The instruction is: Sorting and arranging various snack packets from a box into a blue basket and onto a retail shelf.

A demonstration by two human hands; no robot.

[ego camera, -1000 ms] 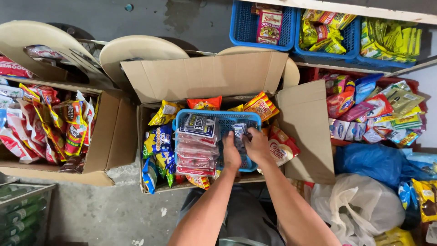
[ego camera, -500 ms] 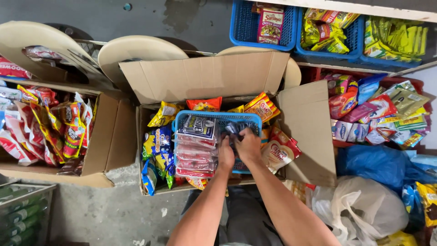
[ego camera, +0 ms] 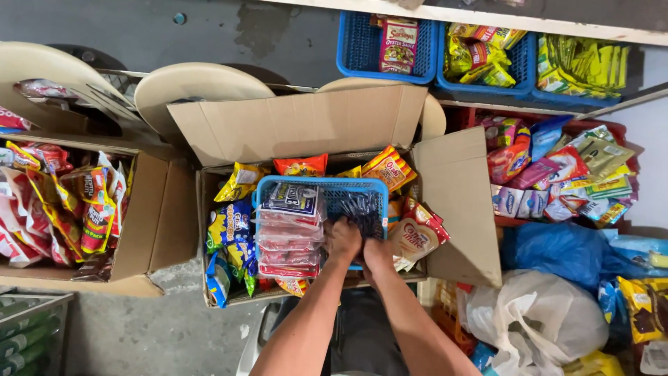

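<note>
A blue plastic basket [ego camera: 321, 183] sits in an open cardboard box [ego camera: 299, 125] among snack packs. Its left half holds a stack of red and white sachets [ego camera: 289, 240] with a dark blue pack on top. A bunch of small dark sachets [ego camera: 363, 209] lies in its right half. My left hand [ego camera: 343, 240] is at the near end of the dark sachets, its fingers curled into them. My right hand [ego camera: 379, 254] is beside it at the basket's near right corner, knuckles up, and what its fingers grip is hidden.
Another cardboard box [ego camera: 149, 223] of snack packs stands at the left. Blue baskets [ego camera: 362, 49] of packets line a shelf at the back. A red tray [ego camera: 623, 129] of sachets, a blue bag [ego camera: 563, 251] and a white plastic bag [ego camera: 543, 313] crowd the right.
Both hands have drawn back from the middle of the basket to its near edge. The dark sachets that they held up now lie in the basket.
</note>
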